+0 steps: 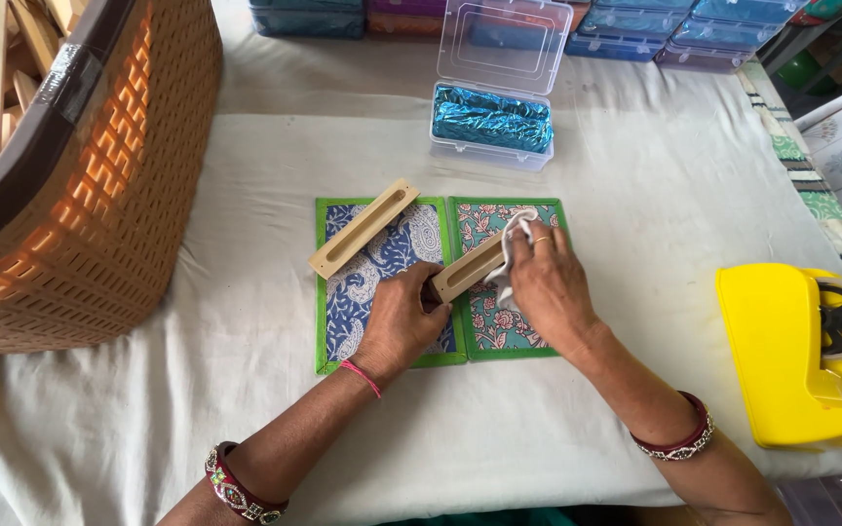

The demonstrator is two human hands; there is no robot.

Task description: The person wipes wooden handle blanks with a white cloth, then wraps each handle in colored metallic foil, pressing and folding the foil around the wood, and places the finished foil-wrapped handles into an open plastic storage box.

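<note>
My left hand (403, 321) grips the near end of a slotted wooden strip (465, 271) that lies across two green-bordered patterned cloth mats. My right hand (546, 284) presses a small white cloth (511, 239) against the far part of that strip. The left mat (367, 292) is blue paisley, the right mat (523, 341) is teal with flowers. A second slotted wooden strip (363, 228) lies diagonally on the upper part of the blue mat, untouched.
An orange woven basket (99, 195) holding wooden pieces stands at the left. An open clear plastic box (494, 97) with shiny blue fabric sits behind the mats. A yellow tape dispenser (796, 356) is at the right. Stacked clear boxes (635, 24) line the far edge.
</note>
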